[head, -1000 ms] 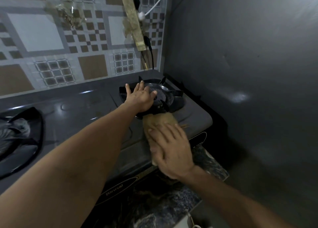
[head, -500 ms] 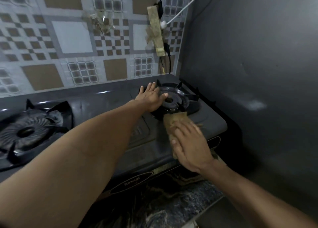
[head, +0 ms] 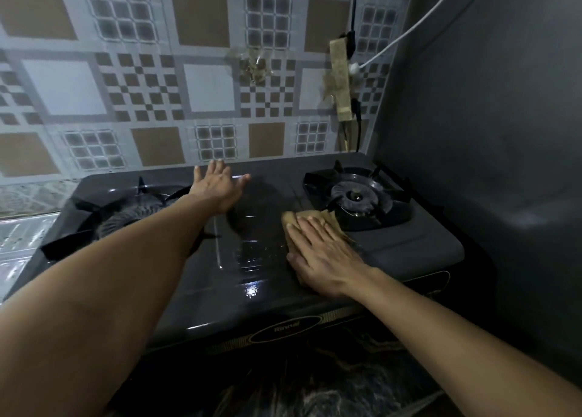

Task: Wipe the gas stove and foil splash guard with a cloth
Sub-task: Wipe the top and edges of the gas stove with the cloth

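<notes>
Head view: right burner (head: 357, 197) just beside cloth (head: 310, 219); left hand (head: 217, 186) flat.

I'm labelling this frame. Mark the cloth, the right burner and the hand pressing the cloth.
cloth (head: 327, 219): head view, on the bare tan part beyond the fingertips.
right burner (head: 357, 195): head view, on its round centre cap.
right hand (head: 324, 252): head view, on the back of the hand.

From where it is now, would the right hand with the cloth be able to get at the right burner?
Probably yes. The right hand presses the cloth flat on the stove top, right beside the right burner, and nothing lies between them.
</notes>
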Available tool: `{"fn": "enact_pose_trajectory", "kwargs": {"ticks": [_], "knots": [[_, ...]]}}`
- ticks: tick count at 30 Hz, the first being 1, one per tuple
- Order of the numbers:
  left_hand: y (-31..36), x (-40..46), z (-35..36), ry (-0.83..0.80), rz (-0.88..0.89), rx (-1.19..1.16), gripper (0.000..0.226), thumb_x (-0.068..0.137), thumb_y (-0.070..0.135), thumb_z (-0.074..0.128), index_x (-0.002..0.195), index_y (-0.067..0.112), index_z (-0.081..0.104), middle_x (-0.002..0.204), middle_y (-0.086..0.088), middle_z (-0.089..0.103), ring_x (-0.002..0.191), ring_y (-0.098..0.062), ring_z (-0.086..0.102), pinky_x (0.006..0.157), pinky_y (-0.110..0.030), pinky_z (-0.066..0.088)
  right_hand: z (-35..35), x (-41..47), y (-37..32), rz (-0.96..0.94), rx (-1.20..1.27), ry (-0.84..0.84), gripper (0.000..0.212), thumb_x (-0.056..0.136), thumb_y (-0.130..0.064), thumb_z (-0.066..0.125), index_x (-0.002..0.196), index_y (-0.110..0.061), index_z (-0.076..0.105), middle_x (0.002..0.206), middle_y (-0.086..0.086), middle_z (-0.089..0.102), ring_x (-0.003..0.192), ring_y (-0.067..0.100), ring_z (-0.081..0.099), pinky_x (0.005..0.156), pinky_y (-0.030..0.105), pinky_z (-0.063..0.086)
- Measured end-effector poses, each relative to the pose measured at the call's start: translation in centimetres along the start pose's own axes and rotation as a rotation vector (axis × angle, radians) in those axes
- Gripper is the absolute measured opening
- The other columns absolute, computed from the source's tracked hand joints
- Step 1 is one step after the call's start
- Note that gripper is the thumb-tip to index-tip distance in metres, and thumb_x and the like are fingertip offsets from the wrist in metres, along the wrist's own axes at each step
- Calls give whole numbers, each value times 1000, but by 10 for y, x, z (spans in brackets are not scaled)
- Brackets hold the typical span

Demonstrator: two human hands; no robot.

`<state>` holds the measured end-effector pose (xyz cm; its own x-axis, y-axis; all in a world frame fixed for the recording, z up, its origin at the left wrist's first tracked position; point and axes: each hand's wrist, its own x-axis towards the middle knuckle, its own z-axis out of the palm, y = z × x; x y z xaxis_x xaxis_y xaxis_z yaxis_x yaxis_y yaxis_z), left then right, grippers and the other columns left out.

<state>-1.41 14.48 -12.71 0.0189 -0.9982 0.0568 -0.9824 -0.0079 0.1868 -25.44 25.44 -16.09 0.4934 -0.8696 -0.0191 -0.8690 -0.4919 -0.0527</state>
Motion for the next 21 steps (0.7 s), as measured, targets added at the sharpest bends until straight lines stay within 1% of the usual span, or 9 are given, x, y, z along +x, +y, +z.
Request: {"fn": "enact_pose_trajectory", "kwargs": {"ticks": [1,3,8,12,16,19,21], "knots": [[-7,-3,-1,6,-18,6,76,99,57,17,151,2,25,163,-14,7,151,-26,-1,120,-50,-4,-1,9,-3,15,17,-14,64,101,-47,19,155,-16,3,163,8,-5,150,23,-6,121,40,-3],[-20,-11,-3,14,-59,14,77,99,58,16,151,1,23,163,-14,5,150,-26,-3,120,-49,-4,-4,29,-10,41,50,-24,64,102,-45,21,155,-15,2,163,9,-6,150,23,-7,121,41,-3],[-48,-25,4,6,-151,-6,78,98,59,17,152,2,22,163,-15,3,150,-28,-3,121,-48,-2,-8,84,-12,140,136,-80,64,101,-47,15,155,-16,-2,163,7,-10,149,22,-10,121,43,-6],[-53,-31,8,47,-158,-91,75,100,56,19,150,2,26,163,-14,8,151,-27,-1,121,-47,3,-13,113,-3,195,179,-104,62,102,-45,16,155,-19,-2,163,4,-11,149,23,-11,120,41,-6],[-57,-33,10,79,-154,-175,68,101,52,21,149,4,30,163,-10,10,151,-23,0,121,-46,4,-11,144,6,201,139,-84,61,101,-46,15,154,-21,-2,163,4,-10,149,24,-9,120,42,-5],[-57,-35,11,98,-156,-216,60,103,45,22,147,6,35,162,-9,17,151,-22,2,121,-46,6,-13,169,15,177,124,-84,61,101,-47,15,155,-22,0,163,3,-7,149,25,-6,120,42,-3],[-56,-36,10,110,-169,-247,57,104,41,23,148,7,34,161,-9,21,151,-21,4,122,-44,5,-15,185,16,144,109,-87,60,101,-46,15,155,-22,1,163,3,-6,149,25,-5,120,43,-3]]}}
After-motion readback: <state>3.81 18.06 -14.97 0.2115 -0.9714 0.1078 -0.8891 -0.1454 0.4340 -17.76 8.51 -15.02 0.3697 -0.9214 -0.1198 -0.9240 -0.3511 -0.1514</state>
